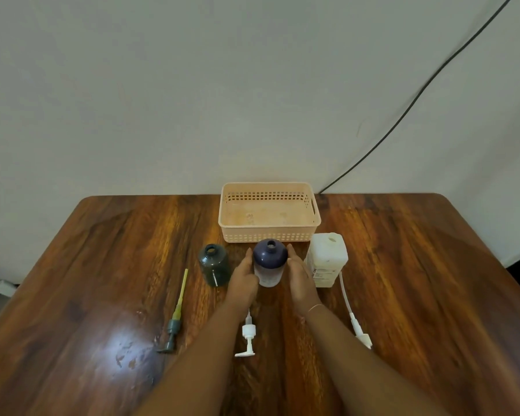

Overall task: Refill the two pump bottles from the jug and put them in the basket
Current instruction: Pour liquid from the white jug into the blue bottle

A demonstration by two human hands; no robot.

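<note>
A purple pump bottle (270, 259) with a clear lower half stands open-necked in front of the basket (269, 232). My left hand (244, 279) lies against its left side and my right hand (301, 279) against its right side, fingers extended, cupping it between them. A dark green bottle (214, 265), also without its pump, stands to the left. The white square jug (327, 259) stands uncapped to the right. The peach basket is empty.
Three pump heads lie on the wooden table (102, 265): a grey one with a yellow tube (174, 319) at left, a white one (248, 336) between my forearms, and a long white one (356, 322) at right. A black cable (418, 97) runs down the wall.
</note>
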